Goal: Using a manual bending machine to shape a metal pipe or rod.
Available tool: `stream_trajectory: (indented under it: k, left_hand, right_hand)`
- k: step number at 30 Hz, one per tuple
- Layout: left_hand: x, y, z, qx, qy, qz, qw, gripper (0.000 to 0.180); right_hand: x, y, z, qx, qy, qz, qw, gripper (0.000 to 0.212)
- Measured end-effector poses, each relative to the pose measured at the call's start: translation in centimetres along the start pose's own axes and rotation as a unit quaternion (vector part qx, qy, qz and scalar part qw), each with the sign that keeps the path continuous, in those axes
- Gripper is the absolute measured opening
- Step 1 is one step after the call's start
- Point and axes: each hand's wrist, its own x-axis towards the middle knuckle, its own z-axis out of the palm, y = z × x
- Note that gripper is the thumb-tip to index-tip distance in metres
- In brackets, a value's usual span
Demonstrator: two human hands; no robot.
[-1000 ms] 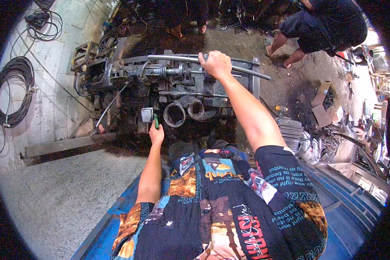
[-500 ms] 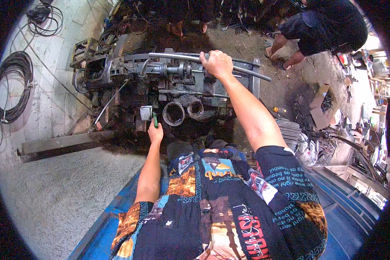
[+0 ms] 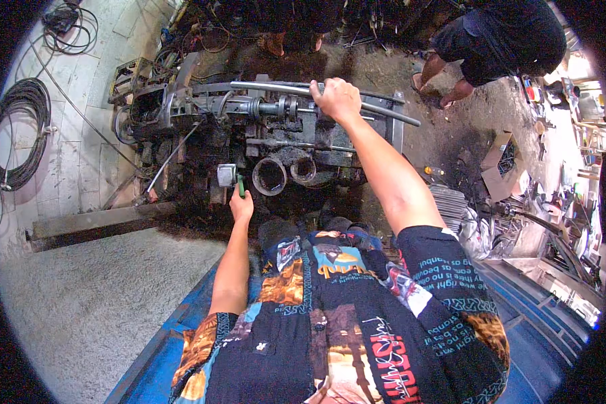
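Observation:
A greasy, dark lathe-like machine (image 3: pixel 271 108) lies across the work area in front of me. Along its far side runs a long grey metal tube (image 3: pixel 390 114), and my right hand (image 3: pixel 335 99) is closed over it near the middle. Lower down on the left, my left hand (image 3: pixel 241 204) grips a green handle (image 3: pixel 241 185) beside a small silver box (image 3: pixel 227 175). Whether the handle joins the box, I cannot tell. Right of that hand stand two round metal containers, a larger one (image 3: pixel 271 192) and a smaller one (image 3: pixel 304 182), both dark inside.
A black cable coil (image 3: pixel 21 135) hangs on the left wall. A long beam (image 3: pixel 104 221) lies at lower left. Another person (image 3: pixel 498 44) stands at the far right, and bare feet (image 3: pixel 273 44) show beyond the machine. An open cardboard box (image 3: pixel 503 165) and piled scrap occupy the right.
The person at the far right has shifted slightly. Both my hands keep their places on the tube and the green handle.

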Motion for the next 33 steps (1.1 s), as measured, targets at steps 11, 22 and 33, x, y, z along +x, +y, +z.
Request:
stream_trajectory:
  k: [11, 22, 33]
  left_hand:
    - [0.1, -0.3, 0.4, 0.008, 0.014, 0.001, 1.0, 0.046]
    - [-0.1, 0.8, -0.1, 0.007, -0.005, -0.037, 0.999, 0.044]
    - [-0.2, 0.7, 0.0, 0.0, 0.017, -0.021, 1.0, 0.042]
  right_hand:
    - [0.1, 0.1, 0.2, 0.003, 0.009, -0.004, 1.0, 0.059]
    - [0.0, -0.1, 0.1, 0.001, -0.006, 0.004, 1.0, 0.06]
    - [0.2, -0.6, 0.1, -0.005, -0.009, -0.002, 1.0, 0.058]
